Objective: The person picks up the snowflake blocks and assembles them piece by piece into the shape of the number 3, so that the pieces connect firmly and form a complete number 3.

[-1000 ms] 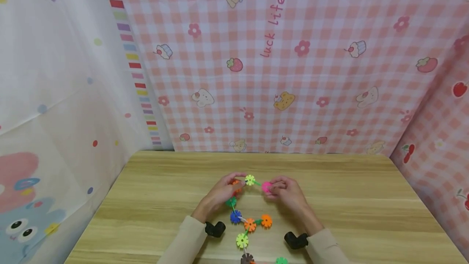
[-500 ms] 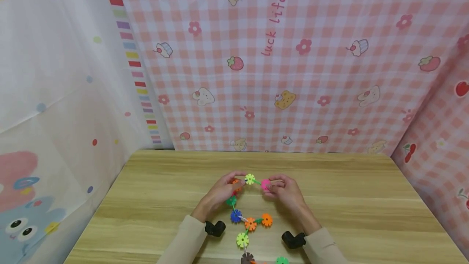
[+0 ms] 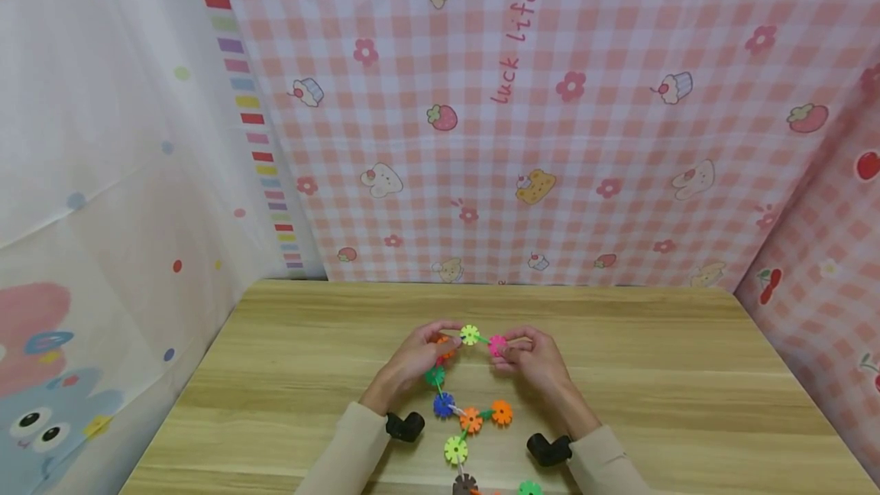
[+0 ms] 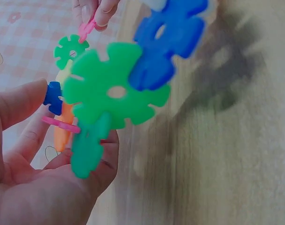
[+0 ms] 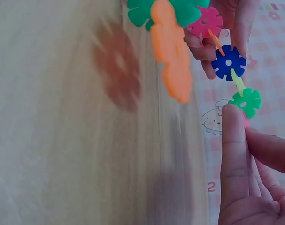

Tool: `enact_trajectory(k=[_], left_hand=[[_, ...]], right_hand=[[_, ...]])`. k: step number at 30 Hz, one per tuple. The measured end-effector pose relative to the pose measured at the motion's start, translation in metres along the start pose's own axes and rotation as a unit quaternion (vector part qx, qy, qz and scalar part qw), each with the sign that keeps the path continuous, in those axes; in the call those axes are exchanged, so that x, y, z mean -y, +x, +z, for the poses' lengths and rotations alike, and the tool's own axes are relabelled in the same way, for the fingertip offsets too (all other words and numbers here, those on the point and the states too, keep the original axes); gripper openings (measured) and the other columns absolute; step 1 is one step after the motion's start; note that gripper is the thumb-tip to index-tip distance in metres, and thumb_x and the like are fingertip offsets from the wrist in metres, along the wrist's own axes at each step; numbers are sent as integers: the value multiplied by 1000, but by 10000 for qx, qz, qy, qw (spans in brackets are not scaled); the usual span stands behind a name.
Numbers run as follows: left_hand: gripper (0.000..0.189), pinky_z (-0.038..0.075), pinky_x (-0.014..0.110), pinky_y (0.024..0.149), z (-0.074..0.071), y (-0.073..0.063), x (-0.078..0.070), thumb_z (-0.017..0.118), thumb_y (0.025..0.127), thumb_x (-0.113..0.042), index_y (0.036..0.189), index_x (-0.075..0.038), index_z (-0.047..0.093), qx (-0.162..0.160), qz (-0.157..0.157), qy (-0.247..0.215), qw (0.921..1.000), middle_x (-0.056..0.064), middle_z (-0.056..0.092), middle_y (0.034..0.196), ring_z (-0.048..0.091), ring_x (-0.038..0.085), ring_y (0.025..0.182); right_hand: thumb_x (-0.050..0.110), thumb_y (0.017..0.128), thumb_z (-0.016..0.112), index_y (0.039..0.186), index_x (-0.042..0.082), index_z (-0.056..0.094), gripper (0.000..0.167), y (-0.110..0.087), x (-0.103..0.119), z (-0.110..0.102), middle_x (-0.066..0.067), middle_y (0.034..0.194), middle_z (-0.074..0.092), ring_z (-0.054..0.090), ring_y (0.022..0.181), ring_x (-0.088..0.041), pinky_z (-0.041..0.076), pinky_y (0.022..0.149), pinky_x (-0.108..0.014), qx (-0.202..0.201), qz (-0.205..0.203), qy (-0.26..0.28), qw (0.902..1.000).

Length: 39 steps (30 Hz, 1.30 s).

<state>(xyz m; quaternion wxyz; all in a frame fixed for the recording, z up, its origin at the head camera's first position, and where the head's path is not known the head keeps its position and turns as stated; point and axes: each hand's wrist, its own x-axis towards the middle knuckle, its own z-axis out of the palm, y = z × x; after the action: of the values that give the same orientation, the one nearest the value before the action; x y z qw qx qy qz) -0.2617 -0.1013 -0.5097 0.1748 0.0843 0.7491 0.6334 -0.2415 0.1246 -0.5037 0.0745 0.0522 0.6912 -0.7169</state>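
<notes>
A chain of notched plastic snowflake discs in several colours runs between both hands and down toward the front of the table. My left hand [image 3: 415, 354] holds the upper left stretch; in the left wrist view its thumb [image 4: 20, 103] presses a small blue disc [image 4: 53, 97] beside an orange disc [image 4: 66, 117]. On the right, my right hand [image 3: 539, 357] pinches a pink disc [image 3: 497, 346] at the chain's end. Between the hands, a yellow disc [image 3: 470, 335] joins it through a green disc [image 3: 483, 341] seen edge-on. Fingers hide part of the orange and pink discs.
Lower chain parts include a blue disc [image 3: 443, 405], an orange side disc [image 3: 502, 412], a yellow disc [image 3: 456, 449] and a brown disc [image 3: 465, 484]. A green disc [image 3: 530, 488] shows at the bottom edge. A checked cloth [image 3: 536, 128] hangs behind the wooden table [image 3: 289, 373].
My right hand has shifted slightly left and away from me, bringing the pink disc a little closer to the yellow one. The left hand has hardly moved.
</notes>
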Motion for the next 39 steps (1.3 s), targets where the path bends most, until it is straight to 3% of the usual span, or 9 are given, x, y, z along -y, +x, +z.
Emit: enact_trajectory(k=[20, 29, 34, 39], left_hand=[[30, 47, 30, 74, -2, -2, -7, 69, 94, -22, 122, -12, 69, -41, -1, 355, 9994, 8, 66, 102, 58, 18, 86], [32, 51, 32, 89, -2, -2, -6, 69, 94, -24, 124, -13, 69, -36, -109, 275, 9996, 7, 68, 124, 63, 17, 102], [32, 50, 28, 79, -1, -1, -5, 68, 94, -22, 124, -10, 69, -46, 1, 272, 9996, 8, 62, 136, 59, 14, 84], [32, 46, 26, 70, -1, -1, -1, 66, 95, -20, 125, -9, 69, -22, 18, 219, 9998, 11, 67, 127, 52, 13, 69]], right_hand=[[-17, 91, 53, 103, -12, 54, 13, -2, -5, -4, -26, 95, 70, 73, 77, -30, 60, 74, -35, 291, -286, -198, 9990], [-16, 91, 54, 105, -13, 54, 15, -1, -9, -5, -26, 96, 70, 72, 79, -31, 60, 76, -36, 419, -359, -139, 9984], [-17, 90, 54, 105, -13, 54, 16, -1, -8, -4, -27, 98, 69, 72, 80, -33, 60, 76, -37, 411, -401, -126, 9983], [-17, 89, 55, 106, -13, 55, 18, -2, -5, -2, -25, 95, 69, 72, 79, -33, 60, 76, -38, 378, -517, -286, 9975]])
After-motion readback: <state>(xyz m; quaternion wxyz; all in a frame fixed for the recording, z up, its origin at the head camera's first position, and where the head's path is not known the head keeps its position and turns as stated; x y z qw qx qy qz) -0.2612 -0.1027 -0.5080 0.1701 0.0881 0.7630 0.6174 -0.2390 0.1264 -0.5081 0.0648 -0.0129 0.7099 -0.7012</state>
